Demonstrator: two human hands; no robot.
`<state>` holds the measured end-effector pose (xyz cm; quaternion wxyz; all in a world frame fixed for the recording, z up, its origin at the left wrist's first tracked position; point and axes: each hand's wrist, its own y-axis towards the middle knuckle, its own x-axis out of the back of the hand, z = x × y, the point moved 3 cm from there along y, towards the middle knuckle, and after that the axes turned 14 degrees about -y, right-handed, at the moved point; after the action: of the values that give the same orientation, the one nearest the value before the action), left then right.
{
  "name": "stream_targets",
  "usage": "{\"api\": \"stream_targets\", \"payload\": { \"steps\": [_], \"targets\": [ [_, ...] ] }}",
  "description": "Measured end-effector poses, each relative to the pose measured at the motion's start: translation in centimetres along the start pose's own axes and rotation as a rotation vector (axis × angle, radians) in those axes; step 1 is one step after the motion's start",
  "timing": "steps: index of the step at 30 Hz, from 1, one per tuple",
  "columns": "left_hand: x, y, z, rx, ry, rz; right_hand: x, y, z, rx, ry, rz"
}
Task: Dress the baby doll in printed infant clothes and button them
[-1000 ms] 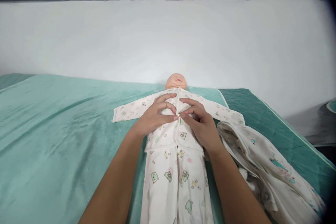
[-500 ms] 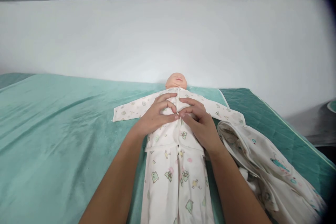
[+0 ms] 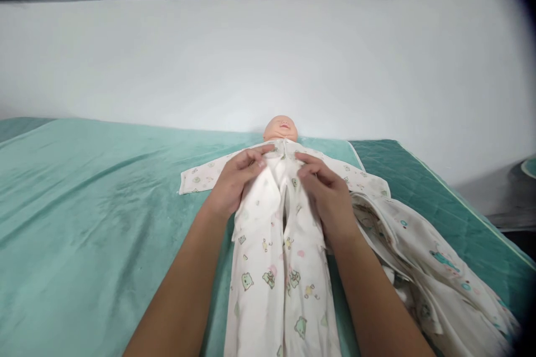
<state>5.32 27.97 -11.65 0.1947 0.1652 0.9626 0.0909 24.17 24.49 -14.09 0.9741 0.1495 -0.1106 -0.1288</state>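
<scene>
A baby doll [image 3: 280, 128] lies on its back, its bald head toward the wall. It wears a white printed baby shirt [image 3: 205, 174] with sleeves spread wide, and white pants [image 3: 259, 295] with small green bears. The shirt's front is parted in the middle, showing the top of the pants. My left hand [image 3: 238, 179] pinches the left front flap, which is folded back to its pale inner side. On the other side, my right hand [image 3: 329, 195] has its fingers closed at the right flap; the cloth in them is partly hidden.
A crumpled white printed baby garment or wrap [image 3: 435, 262] lies at the right, close to my right forearm. Under everything is a light green sheet [image 3: 104, 206], with a darker quilted cover [image 3: 422, 195] at the right. A white wall [image 3: 251, 67] rises behind.
My hands have moved apart from the shirt's midline, and the front that was closed at the chest and belly is now open between them.
</scene>
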Motion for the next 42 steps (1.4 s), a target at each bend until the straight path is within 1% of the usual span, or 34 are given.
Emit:
{"api": "stream_targets", "payload": {
  "steps": [2,3,4,5,6,7,8,9,11,13,16,18,20,22,25,27,28,32,34,36,38,40,42],
  "targets": [
    [1.5,0.2,0.2,-0.066,-0.139,-0.205,1.2,0.6,-1.5,-0.184,0.134,-0.202],
    [2.4,0.3,0.3,-0.098,-0.181,-0.326,1.8,0.8,-2.3,-0.29,0.136,-0.301],
    [3.2,0.3,0.5,-0.12,-0.197,-0.447,2.4,1.0,-2.9,-0.388,0.092,-0.374],
    [3.9,0.4,0.7,-0.129,-0.188,-0.559,2.7,1.1,-3.3,-0.464,0.031,-0.42],
    [4.5,0.4,0.9,-0.128,-0.152,-0.65,2.9,1.2,-3.5,-0.51,-0.029,-0.439],
    [4.8,0.5,1.0,-0.113,-0.087,-0.703,3.0,1.3,-3.6,-0.521,-0.07,-0.436],
    [4.8,0.6,1.1,-0.087,0.004,-0.714,2.8,1.4,-3.5,-0.5,-0.09,-0.416],
    [4.6,0.7,1.1,-0.056,0.114,-0.685,2.5,1.5,-3.4,-0.457,-0.095,-0.387],
    [3.8,1.0,1.1,0.005,0.332,-0.572,1.9,1.5,-3.2,-0.362,-0.137,-0.308],
    [3.2,1.0,1.2,0.057,0.497,-0.491,1.6,1.5,-3.4,-0.313,-0.22,-0.233],
    [3.5,0.9,1.3,0.117,0.607,-0.473,1.8,1.7,-4.5,-0.347,-0.262,-0.193],
    [4.2,0.9,1.3,0.137,0.653,-0.459,2.0,1.8,-5.1,-0.362,-0.234,-0.206],
    [5.0,1.0,1.2,0.133,0.732,-0.446,2.1,2.0,-5.5,-0.348,-0.253,-0.222],
    [5.8,1.0,0.8,0.106,0.863,-0.476,2.2,2.2,-5.7,-0.326,-0.307,-0.244],
    [7.2,0.7,-0.1,0.062,1.097,-0.624,2.6,2.5,-5.8,-0.304,-0.38,-0.282],
    [7.8,0.5,-0.6,0.055,1.213,-0.695,3.6,2.8,-5.9,-0.289,-0.434,-0.295],
    [8.0,0.4,-0.7,0.054,1.253,-0.707,4.3,3.0,-6.0,-0.283,-0.47,-0.303],
    [8.4,0.3,-0.5,0.056,1.322,-0.67,7.5,3.7,-6.9,-0.29,-0.572,-0.317],
    [8.3,0.3,-0.3,0.045,1.319,-0.656,8.2,3.6,-7.3,-0.279,-0.601,-0.294],
    [7.9,0.3,-0.4,-0.011,1.328,-0.635,7.9,3.4,-7.3,-0.239,-0.638,-0.272],
    [6.9,0.4,-0.6,-0.115,1.338,-0.58,7.1,3.1,-7.0,-0.163,-0.692,-0.282],
    [5.6,0.5,-0.5,-0.236,1.297,-0.47,6.3,2.7,-6.5,-0.067,-0.753,-0.325],
    [4.5,0.8,-0.1,-0.326,1.2,-0.305,5.7,2.5,-5.9,0.05,-0.815,-0.37]
  ]
}}
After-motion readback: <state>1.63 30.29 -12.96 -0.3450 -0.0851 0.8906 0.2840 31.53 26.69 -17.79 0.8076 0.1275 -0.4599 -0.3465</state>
